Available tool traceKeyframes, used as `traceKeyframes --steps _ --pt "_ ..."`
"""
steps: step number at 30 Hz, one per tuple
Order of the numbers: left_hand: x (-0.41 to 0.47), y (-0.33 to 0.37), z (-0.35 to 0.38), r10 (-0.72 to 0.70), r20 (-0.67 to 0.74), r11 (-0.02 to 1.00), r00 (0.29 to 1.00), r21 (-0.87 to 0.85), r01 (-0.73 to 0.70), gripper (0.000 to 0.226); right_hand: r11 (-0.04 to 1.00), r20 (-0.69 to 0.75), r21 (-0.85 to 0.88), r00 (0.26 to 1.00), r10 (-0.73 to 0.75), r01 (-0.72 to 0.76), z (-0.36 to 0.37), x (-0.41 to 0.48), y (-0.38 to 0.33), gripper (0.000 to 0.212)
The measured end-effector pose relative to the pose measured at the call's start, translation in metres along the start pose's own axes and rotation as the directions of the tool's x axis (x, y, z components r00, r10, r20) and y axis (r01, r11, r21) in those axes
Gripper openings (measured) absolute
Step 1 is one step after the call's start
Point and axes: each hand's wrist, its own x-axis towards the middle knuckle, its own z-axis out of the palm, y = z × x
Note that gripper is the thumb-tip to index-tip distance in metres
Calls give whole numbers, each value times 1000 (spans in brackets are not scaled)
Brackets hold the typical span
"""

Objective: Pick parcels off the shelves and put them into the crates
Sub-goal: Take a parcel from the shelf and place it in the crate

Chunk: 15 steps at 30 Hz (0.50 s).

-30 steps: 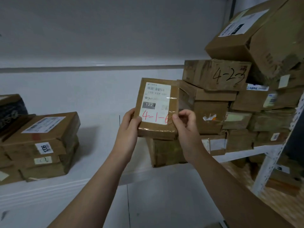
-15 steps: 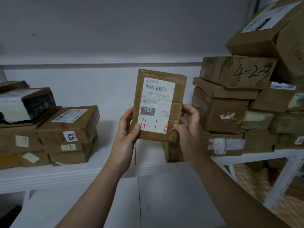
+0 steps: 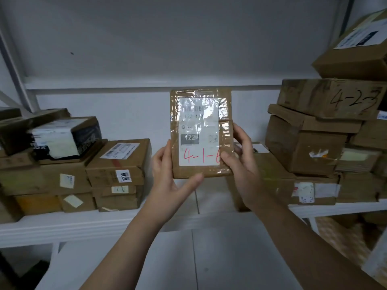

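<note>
white shelf, front edge runs across the view. left end: stack of brown boxes sitting on the board, close to the front edge; one at the stack's right side has a "1206" sticker. middle of shelf bare. right end: taller pile of brown boxes, bottom ones resting on the board near the front edge, upper box marked "4-23". second board overhead, nothing visible on it from below.

Both arms raised forward, left hand and right hand clasped at chest height.
</note>
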Motion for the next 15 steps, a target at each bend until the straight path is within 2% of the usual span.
traceKeyframes --steps 3,5,7,9,11,15 --pt "-1 0 -33 84 15 972 996 218 -85 104 990 75 -138 997 7 3 24 0 -10 69" --pt "-3 -1 -61 135 -31 955 990 272 -121 100 977 126 -210 992 4 23 43 0 -15 84" --pt "-4 2 -90 161 -67 945 985 299 -134 90 979 175 -201 984 5 31 64 0 -16 96" --pt "-4 2 -116 184 -59 902 981 406 -144 71 990 190 -133 982 -10 36 88 2 -18 95" --pt "-3 2 -137 190 -71 834 979 538 -123 53 990 184 -120 981 -53 76 113 5 -21 85" --pt "3 4 -170 173 -74 746 982 661 -81 47 972 131 -208 988 -84 110 156 20 -23 72"
